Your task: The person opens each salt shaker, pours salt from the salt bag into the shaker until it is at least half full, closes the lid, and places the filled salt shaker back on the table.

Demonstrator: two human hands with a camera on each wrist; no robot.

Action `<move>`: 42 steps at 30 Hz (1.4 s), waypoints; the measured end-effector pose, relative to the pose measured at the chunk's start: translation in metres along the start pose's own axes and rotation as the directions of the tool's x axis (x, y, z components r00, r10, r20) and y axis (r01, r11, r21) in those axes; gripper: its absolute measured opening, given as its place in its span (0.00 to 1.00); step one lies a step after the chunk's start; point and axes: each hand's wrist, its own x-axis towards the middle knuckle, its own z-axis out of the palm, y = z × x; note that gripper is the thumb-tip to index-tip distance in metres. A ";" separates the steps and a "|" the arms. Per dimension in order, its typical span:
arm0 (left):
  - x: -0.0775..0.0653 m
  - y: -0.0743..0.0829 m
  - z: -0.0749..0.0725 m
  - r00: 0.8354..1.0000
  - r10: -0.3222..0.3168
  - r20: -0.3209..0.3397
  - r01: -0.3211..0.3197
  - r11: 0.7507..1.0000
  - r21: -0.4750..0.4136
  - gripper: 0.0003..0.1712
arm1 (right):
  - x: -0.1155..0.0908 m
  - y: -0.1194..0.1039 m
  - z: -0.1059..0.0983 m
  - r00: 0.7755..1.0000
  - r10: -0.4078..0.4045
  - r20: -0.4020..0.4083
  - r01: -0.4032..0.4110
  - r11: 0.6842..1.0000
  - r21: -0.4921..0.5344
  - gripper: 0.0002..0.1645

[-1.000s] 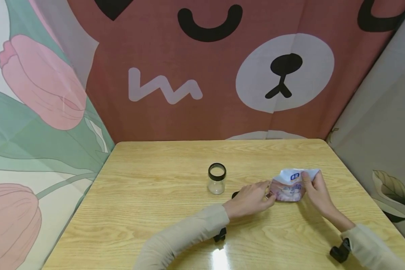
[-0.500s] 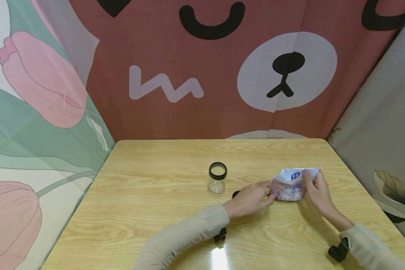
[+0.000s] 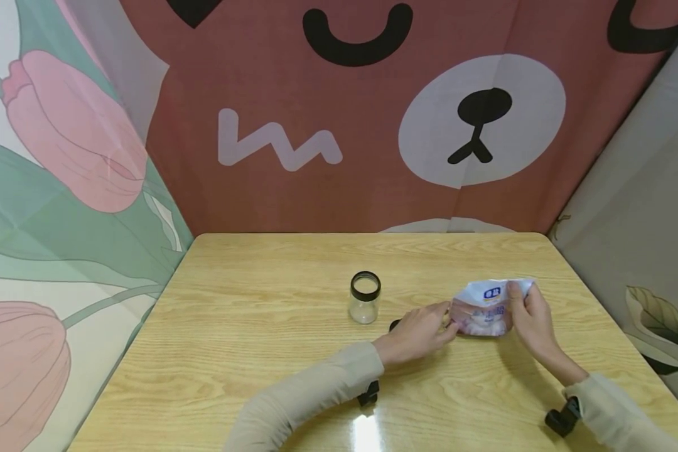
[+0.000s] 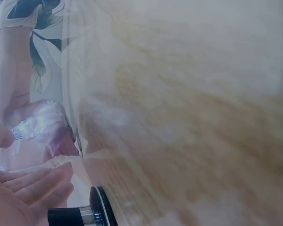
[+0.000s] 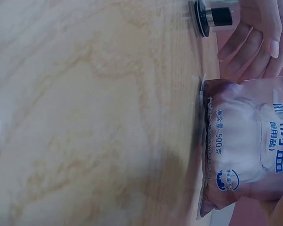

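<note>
Head view | bag (image 3: 480, 319) being eased slightly left, pinched by right hand (image 3: 533, 323) | left hand (image 3: 417, 334) being held unclenched | bag apparently merely being repositioned

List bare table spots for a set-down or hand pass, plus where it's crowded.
Bare: the wide patch between the jar, the left edge of the table and the left sleeve; the strip from the jar to the back edge; the front patch between left and right sleeves.

Crowded: jar, lid, left hand, bag and right hand.
</note>
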 end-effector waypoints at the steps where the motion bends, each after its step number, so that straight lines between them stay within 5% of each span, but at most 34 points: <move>1: 0.000 0.000 0.000 1.000 -0.001 -0.001 0.001 1.000 -0.006 0.19 | 0.001 0.003 0.001 1.000 -0.001 -0.005 0.001 1.000 -0.009 0.14; 12: -0.001 0.000 -0.003 0.998 -0.059 -0.037 0.056 0.996 -0.068 0.14 | 0.002 0.002 0.005 0.998 -0.056 0.002 0.056 0.998 -0.025 0.14; 20: 0.000 -0.003 -0.005 0.994 -0.033 -0.105 0.021 0.994 -0.106 0.17 | 0.003 0.000 0.008 0.999 -0.046 0.019 0.047 0.998 -0.034 0.12; 32: 0.000 0.000 -0.012 0.977 -0.047 -0.206 0.006 0.981 -0.194 0.15 | -0.001 -0.040 0.008 0.996 -0.080 0.042 0.074 0.991 0.116 0.13; 37: 0.000 0.000 -0.015 0.974 -0.063 -0.215 0.017 0.978 -0.209 0.15 | 0.001 -0.039 0.012 0.994 -0.096 0.041 0.089 0.985 0.145 0.11; 42: 0.000 -0.001 -0.018 0.961 -0.074 -0.266 0.011 0.973 -0.231 0.15 | 0.006 -0.012 0.018 0.995 -0.084 0.048 0.076 0.986 0.147 0.10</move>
